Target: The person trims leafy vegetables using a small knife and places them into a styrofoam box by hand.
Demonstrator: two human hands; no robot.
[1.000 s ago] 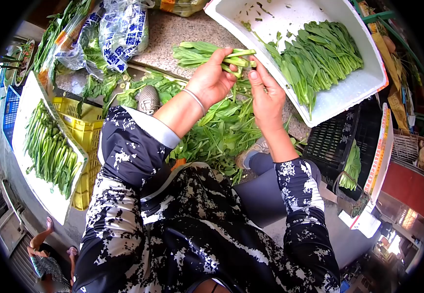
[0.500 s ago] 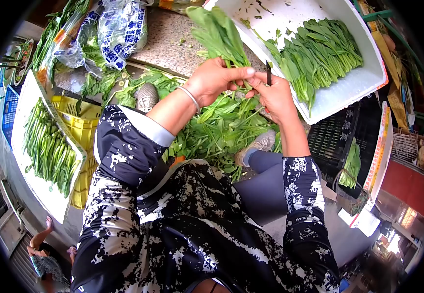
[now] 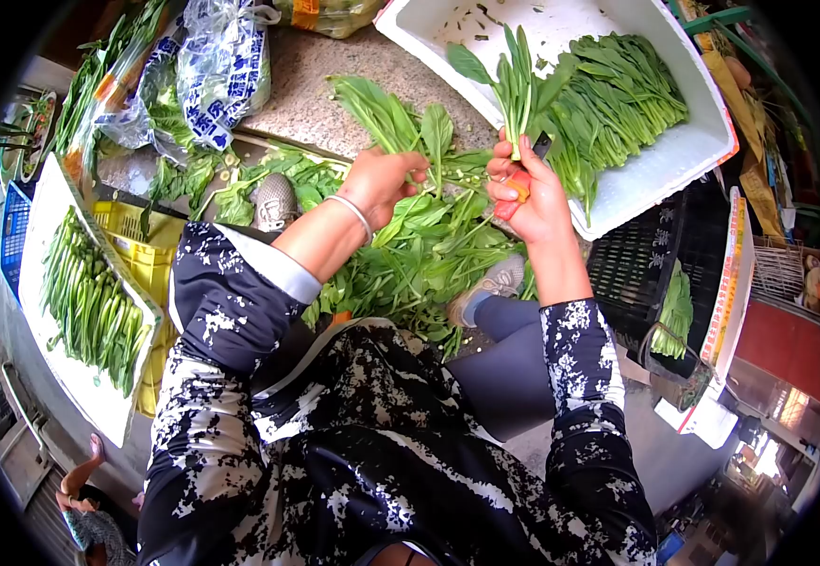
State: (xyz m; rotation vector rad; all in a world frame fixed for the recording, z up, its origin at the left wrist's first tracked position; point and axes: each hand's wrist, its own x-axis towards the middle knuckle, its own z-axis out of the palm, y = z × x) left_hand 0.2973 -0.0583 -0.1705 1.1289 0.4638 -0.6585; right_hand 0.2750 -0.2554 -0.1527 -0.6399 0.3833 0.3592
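Note:
My left hand [image 3: 380, 187], a bangle on its wrist, is closed around leafy green stalks [image 3: 372, 111] whose leaves point up and away from me. To its right, my right hand [image 3: 535, 200] grips a small knife with a red-orange handle [image 3: 514, 192]; its dark blade tip shows above the thumb. Pinched in the same hand is a leafy green sprig [image 3: 516, 90], held upright. Beneath both hands lies a heap of loose leaves [image 3: 438, 241]. Neat rows of trimmed greens [image 3: 618, 99] fill much of the white foam box [image 3: 702, 151] at the upper right.
On the left, a foam lid [image 3: 113, 415] with bundled greens rests on yellow crates [image 3: 141, 231]. Printed plastic bags [image 3: 226, 75] lie on the stone slab [image 3: 325, 66]. A black crate [image 3: 632, 269] stands at right. Another person [image 3: 94, 514] is at the lower left.
My hands have moved apart. The right hand has shifted right with the knife and a sprig; the left has lowered slightly, still holding greens.

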